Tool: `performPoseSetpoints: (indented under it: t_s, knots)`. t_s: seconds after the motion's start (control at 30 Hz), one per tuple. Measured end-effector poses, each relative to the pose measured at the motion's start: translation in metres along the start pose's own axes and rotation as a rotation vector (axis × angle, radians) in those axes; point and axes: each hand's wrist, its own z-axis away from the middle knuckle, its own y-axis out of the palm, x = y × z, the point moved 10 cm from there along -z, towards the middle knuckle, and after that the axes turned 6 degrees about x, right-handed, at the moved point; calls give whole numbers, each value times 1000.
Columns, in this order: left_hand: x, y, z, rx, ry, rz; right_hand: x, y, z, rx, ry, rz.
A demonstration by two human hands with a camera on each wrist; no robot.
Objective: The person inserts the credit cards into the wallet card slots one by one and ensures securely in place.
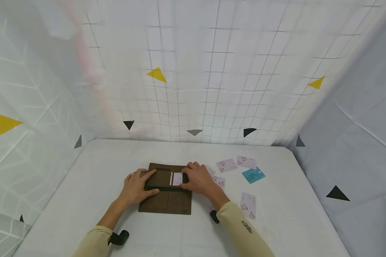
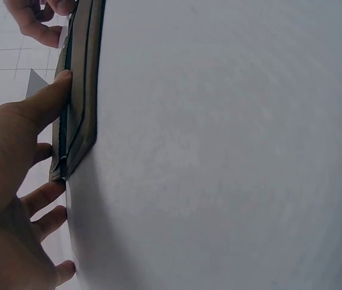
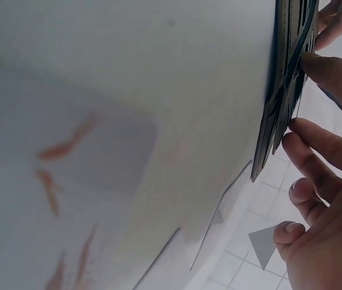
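Observation:
A brown wallet point(image 1: 166, 205) lies unfolded on the white table, with a pale pink card point(image 1: 177, 179) partly showing at the right of its raised dark-edged section. The left hand point(image 1: 134, 188) rests spread at the wallet's left side, thumb on the section's lower edge and index finger near its top corner. At the right end, the right hand point(image 1: 199, 178) holds the card between thumb and fingers. In the left wrist view the left thumb touches the wallet point(image 2: 85, 90). The right wrist view shows the right hand point(image 3: 328, 193) at the wallet's end point(image 3: 280, 90).
Right of the wallet lie several pink-patterned cards, among them one at the back point(image 1: 226, 165) and one nearer the front point(image 1: 248, 205). A teal card point(image 1: 253, 175) lies beside them. White sheets with yellow, grey and black shapes hang around the table point(image 1: 292, 214).

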Motion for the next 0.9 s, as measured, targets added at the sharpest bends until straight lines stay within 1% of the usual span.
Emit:
performPoseSetpoints:
  t_s: [0.33, 0.63, 0.77, 0.9]
  knots:
    - [0, -1, 1, -18, 7, -2, 10, 0, -4, -45, -37, 7]
    - [-1, -2, 1, -12, 2, 13, 17, -1, -9, -31, -29, 36]
    - [0, -1, 0, -3, -3, 9, 16, 0, -8, -26, -29, 17]
    - [0, 0, 0, -1, -3, 4, 9, 2, -6, -16, -2, -15]
